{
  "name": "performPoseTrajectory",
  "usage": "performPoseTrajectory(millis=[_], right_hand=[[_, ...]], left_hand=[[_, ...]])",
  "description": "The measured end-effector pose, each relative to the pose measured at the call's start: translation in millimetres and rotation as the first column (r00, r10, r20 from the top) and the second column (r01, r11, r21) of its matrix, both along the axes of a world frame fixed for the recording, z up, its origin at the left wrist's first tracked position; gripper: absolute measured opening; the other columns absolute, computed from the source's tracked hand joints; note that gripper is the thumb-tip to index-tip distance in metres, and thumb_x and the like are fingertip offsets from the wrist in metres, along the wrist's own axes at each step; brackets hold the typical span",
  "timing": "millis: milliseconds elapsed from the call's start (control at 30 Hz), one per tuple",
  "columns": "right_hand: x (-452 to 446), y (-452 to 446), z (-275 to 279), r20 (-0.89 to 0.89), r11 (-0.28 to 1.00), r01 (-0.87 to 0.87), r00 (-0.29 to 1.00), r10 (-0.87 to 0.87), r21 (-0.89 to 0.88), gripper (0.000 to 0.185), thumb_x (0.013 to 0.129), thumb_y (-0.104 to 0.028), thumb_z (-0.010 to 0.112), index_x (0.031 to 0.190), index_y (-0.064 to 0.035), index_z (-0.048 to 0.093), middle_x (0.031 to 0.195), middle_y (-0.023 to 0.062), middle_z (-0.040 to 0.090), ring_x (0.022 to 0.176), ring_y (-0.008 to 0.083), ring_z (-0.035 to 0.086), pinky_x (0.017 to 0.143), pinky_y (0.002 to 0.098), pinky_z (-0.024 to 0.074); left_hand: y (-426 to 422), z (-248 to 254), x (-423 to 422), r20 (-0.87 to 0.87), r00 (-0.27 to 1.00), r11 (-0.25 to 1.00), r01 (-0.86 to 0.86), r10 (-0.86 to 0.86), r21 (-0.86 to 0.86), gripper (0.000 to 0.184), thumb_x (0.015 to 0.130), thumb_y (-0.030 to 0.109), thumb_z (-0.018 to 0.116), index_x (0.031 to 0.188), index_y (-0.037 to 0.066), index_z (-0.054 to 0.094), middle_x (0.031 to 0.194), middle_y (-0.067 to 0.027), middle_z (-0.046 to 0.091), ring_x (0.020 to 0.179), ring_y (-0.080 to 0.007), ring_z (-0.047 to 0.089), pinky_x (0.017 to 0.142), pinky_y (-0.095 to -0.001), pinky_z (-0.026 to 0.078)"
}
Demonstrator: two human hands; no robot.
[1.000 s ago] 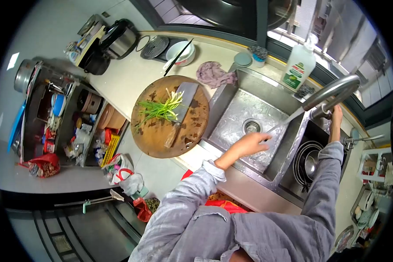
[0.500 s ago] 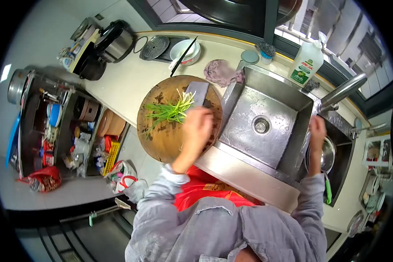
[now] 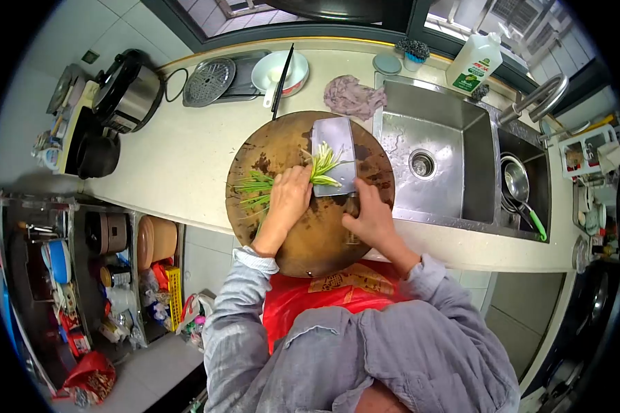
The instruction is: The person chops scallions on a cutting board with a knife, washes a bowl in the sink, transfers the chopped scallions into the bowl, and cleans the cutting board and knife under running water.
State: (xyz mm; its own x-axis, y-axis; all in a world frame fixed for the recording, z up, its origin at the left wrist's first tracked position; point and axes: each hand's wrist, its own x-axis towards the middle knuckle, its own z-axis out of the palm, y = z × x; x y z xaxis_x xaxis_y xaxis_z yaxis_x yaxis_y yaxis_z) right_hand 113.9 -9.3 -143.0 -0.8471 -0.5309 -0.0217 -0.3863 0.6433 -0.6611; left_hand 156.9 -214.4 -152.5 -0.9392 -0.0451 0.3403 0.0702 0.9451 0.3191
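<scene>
A round wooden chopping board lies on the counter, with a wide-bladed cleaver flat on it. My left hand is closed over a bunch of scallions. Their green ends spread out to the left, while the pale ends fan over the cleaver's blade. At the board's right side, my right hand curls around the cleaver's handle, its thumb lying across it. Part of the handle and the fingertips are hidden.
Right of the board is a steel sink; a smaller basin beside it holds a strainer. Behind are a crumpled cloth, a white bowl with black chopsticks, and a soap bottle. A rice cooker stands far left.
My right hand has come from the sink's right side to the cleaver's handle. My left hand has settled onto the scallions, which now lie partly over the blade. The view has turned.
</scene>
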Motion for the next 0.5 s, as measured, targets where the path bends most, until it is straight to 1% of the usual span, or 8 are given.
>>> performPoseTrajectory(millis=[67,100,200,267,300,400,433,500], right_hand=[[-10,3,-1,0.175,0.984,0.096,0.982,-0.069,-0.152,0.075,0.063,-0.021,0.067,0.131,-0.0029,0.039,0.094,0.0138,0.055,0.084,0.0288,0.058,0.075,0.0350,0.0478],[-19,5,2,0.364,0.984,0.146,0.926,-0.098,-0.106,0.075,0.061,-0.025,0.066,0.128,0.0000,0.043,0.113,0.0214,0.057,0.096,0.0326,0.058,0.086,0.0363,0.0456],[-40,23,18,0.523,0.963,0.189,0.850,-0.062,-0.192,0.054,0.064,-0.020,0.064,0.113,0.0018,0.053,0.093,0.0184,0.063,0.088,0.0316,0.060,0.081,0.0344,0.0471],[-40,27,43,0.376,0.987,0.108,0.925,-0.057,-0.116,0.049,0.067,-0.018,0.062,0.110,0.0011,0.052,0.087,0.0188,0.062,0.084,0.0313,0.061,0.078,0.0369,0.0477],[-40,28,55,0.301,0.995,0.070,0.952,-0.044,-0.074,0.046,0.068,-0.016,0.061,0.109,0.0007,0.051,0.085,0.0189,0.061,0.083,0.0311,0.061,0.076,0.0382,0.0479],[-28,20,88,0.474,0.998,0.036,0.879,-0.053,0.046,0.046,0.069,-0.011,0.058,0.112,-0.0012,0.045,0.085,0.0217,0.059,0.083,0.0351,0.060,0.074,0.0432,0.0470],[-27,18,93,0.519,0.997,0.002,0.854,-0.040,0.075,0.047,0.070,-0.009,0.056,0.113,-0.0020,0.042,0.087,0.0235,0.058,0.084,0.0383,0.059,0.073,0.0454,0.0464],[-28,21,72,0.331,0.996,-0.087,0.939,0.092,-0.030,0.048,0.070,-0.005,0.054,0.117,-0.0017,0.043,0.090,0.0209,0.059,0.085,0.0368,0.059,0.074,0.0421,0.0475]], left_hand=[[-8,8,9,0.020,1.000,0.999,0.012,-0.013,0.039,0.036,0.074,0.005,0.062,0.109,0.002,0.056,0.088,-0.0110,0.054,0.086,-0.0284,0.054,0.070,-0.0375,0.041],[-13,15,16,0.047,0.999,0.998,0.014,-0.017,0.068,0.035,0.074,0.005,0.062,0.108,0.002,0.057,0.088,-0.0112,0.054,0.087,-0.0285,0.055,0.071,-0.0376,0.041],[-22,25,36,0.157,0.987,0.979,-0.012,-0.020,0.202,0.033,0.075,0.007,0.062,0.107,0.003,0.057,0.089,-0.0122,0.054,0.088,-0.0293,0.055,0.075,-0.0399,0.042],[-28,23,43,0.222,0.973,0.964,-0.006,-0.055,0.265,0.034,0.075,0.008,0.062,0.108,0.002,0.056,0.089,-0.0125,0.053,0.089,-0.0302,0.054,0.077,-0.0410,0.043],[-27,22,45,0.327,0.944,0.971,-0.036,-0.045,0.237,0.041,0.073,0.006,0.065,0.113,0.003,0.056,0.104,-0.0145,0.053,0.103,-0.0346,0.051,0.085,-0.0416,0.043],[-17,18,49,0.163,0.987,0.996,-0.018,0.003,0.091,0.052,0.071,0.006,0.068,0.120,-0.001,0.052,0.117,-0.0198,0.050,0.118,-0.0380,0.043,0.097,-0.0422,0.038],[-13,21,51,0.251,0.968,0.990,-0.042,0.007,0.137,0.066,0.068,0.008,0.072,0.127,-0.003,0.044,0.128,-0.0240,0.044,0.128,-0.0403,0.032,0.105,-0.0428,0.030],[-6,28,51,0.208,0.976,0.981,-0.104,0.068,0.165,0.073,0.067,0.009,0.074,0.130,-0.002,0.040,0.130,-0.0238,0.043,0.130,-0.0403,0.031,0.106,-0.0424,0.029]])
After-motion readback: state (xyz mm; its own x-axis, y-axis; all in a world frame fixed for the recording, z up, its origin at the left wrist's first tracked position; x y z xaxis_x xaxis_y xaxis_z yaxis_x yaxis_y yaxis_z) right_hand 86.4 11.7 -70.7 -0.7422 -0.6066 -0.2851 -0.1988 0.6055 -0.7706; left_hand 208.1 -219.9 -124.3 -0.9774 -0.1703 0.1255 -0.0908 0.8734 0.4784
